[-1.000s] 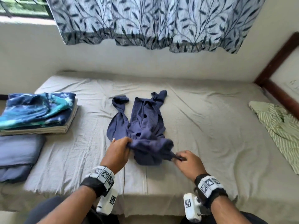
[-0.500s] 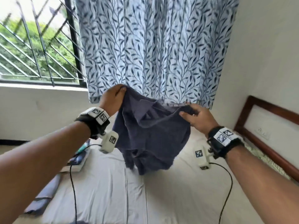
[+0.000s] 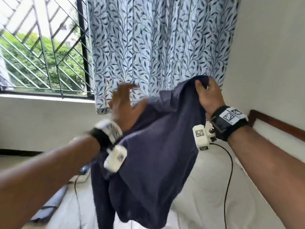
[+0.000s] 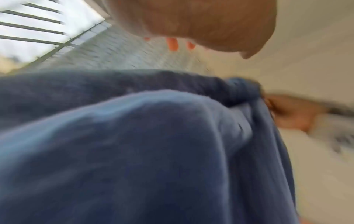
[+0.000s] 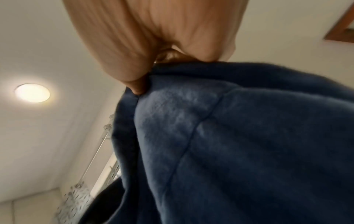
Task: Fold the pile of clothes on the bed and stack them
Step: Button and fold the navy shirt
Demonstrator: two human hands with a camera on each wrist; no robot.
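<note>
A dark blue garment [image 3: 148, 162] hangs in the air above the bed [image 3: 206, 195], its lower part dangling towards the sheet. My right hand [image 3: 208, 95] grips its top edge at the upper right, fingers curled round the cloth [image 5: 229, 136]. My left hand [image 3: 123, 104] is blurred, its fingers spread and straight, against the garment's upper left part; it grips nothing. In the left wrist view the blue cloth [image 4: 134, 151] fills the lower frame below the left hand's palm [image 4: 201, 22].
A leaf-patterned curtain [image 3: 156, 47] hangs behind, beside a barred window [image 3: 41, 47]. A folded pile [image 3: 49, 205] lies at the bed's left edge. The wooden headboard [image 3: 272, 124] runs along the right wall. Cables [image 3: 227, 179] trail from both wrists over the sheet.
The garment was lifted off the bed and held up by both hands. Since half a second ago my left hand has let go of its corner and opened; the right hand keeps its grip.
</note>
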